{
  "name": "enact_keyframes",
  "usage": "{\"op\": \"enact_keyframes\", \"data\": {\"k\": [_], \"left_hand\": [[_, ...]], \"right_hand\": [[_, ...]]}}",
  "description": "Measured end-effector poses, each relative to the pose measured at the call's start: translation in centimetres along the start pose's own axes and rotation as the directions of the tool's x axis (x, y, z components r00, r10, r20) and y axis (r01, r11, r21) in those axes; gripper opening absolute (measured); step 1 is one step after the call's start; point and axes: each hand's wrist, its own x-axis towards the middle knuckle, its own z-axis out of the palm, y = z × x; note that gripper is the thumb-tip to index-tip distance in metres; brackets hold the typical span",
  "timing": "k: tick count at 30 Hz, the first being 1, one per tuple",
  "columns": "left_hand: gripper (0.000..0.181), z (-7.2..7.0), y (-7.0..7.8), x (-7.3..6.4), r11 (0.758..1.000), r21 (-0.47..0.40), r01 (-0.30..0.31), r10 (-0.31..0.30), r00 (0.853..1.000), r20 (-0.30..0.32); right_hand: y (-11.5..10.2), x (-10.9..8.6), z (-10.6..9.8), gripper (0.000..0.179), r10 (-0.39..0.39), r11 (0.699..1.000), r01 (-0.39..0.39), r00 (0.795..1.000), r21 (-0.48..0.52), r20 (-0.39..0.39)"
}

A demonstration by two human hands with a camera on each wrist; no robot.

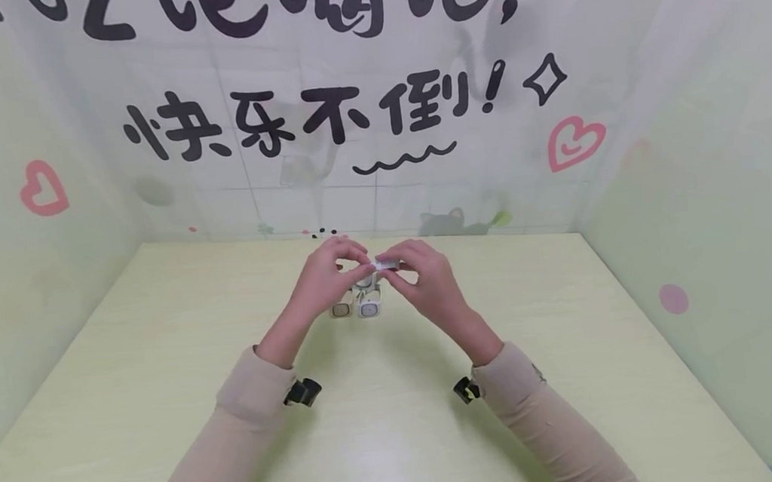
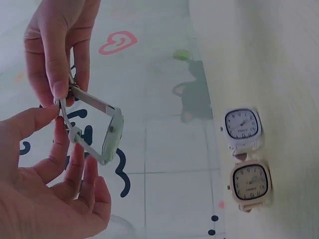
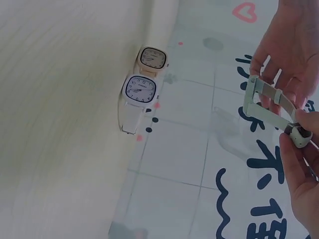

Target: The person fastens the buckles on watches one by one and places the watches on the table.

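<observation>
A pale green wristwatch (image 2: pixel 113 133) is held up above the table with its band bent into a loop. My left hand (image 1: pixel 328 278) pinches one end of the band between thumb and index finger; its other fingers are spread, relaxed, near the loop. On the opposite side my right hand (image 1: pixel 426 274) pinches the band at its metal buckle (image 3: pixel 295 133). Fingertips partly cover the join. Below the hands, a white wristwatch (image 3: pixel 140 89) and a beige wristwatch (image 3: pixel 153 58) rest side by side on the table, dials showing.
The pale wooden table (image 1: pixel 388 437) meets a printed back wall (image 1: pixel 329 208) with black lettering, just beyond the hands. Side walls (image 1: pixel 716 192) enclose the table left and right. A small black camera (image 1: pixel 302 391) is strapped at each cuff.
</observation>
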Motion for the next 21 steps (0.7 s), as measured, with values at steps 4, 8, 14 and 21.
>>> {"op": "enact_keyframes", "data": {"k": [4,8,14,21], "left_hand": [[0.021,0.2,-0.3,0.4,0.994,-0.066,0.084,-0.082,0.996,0.046],[0.025,0.3,-0.4,0.6,0.991,-0.073,0.110,-0.107,0.993,0.052],[0.030,-0.3,-1.1,0.6,0.983,-0.062,0.172,-0.168,0.984,0.068],[0.030,-0.3,-1.7,0.5,0.962,-0.142,0.234,-0.216,0.968,0.130]], "right_hand": [[0.0,-0.1,0.3,0.019,-0.043,0.996,0.044,0.999,-0.073,0.011],[0.0,-0.1,0.4,0.017,-0.059,0.991,0.061,0.998,-0.120,0.014],[0.2,-0.3,0.2,0.016,-0.038,0.991,0.039,0.999,-0.130,0.010],[0.3,-0.5,-0.1,0.015,0.034,0.997,-0.032,0.999,-0.069,0.026]]}}
